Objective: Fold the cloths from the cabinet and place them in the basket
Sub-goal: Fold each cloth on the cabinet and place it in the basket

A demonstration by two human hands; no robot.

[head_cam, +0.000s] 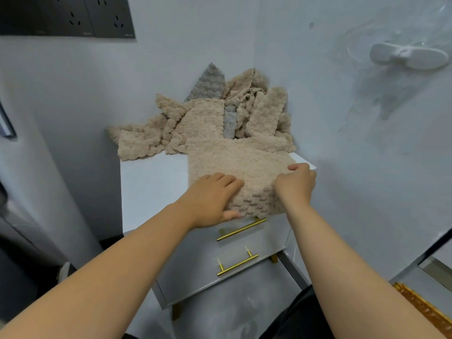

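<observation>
Risks: the beige cloth [239, 167] overhangs the front edge of the cabinet top [151, 187], near its front right corner. If either grip loosens mid-fold, I judge it slides off toward the upper drawer handle [241, 230] and the floor. The plush fabric is thick and springy, so a crease likely pops open unless pressed flat. Its far edge touches the pile of cloths [203, 118]; pulling it forward could drag pile pieces along.

Grips: the left hand [210, 201] lies fingers-over on the cloth's front part, thumb tucked under the hanging edge, so it pinches the fabric. The right hand [296, 184] has curled fingers pinching the cloth's right edge.

Cloth look: tan, fluffy, bumpy waffle texture on the hanging part, smoother pile on top, partly doubled over. The heap at the back edge is unfolded, mostly tan, with a grey cloth [210, 81] standing against the wall. Basket not in view.
</observation>
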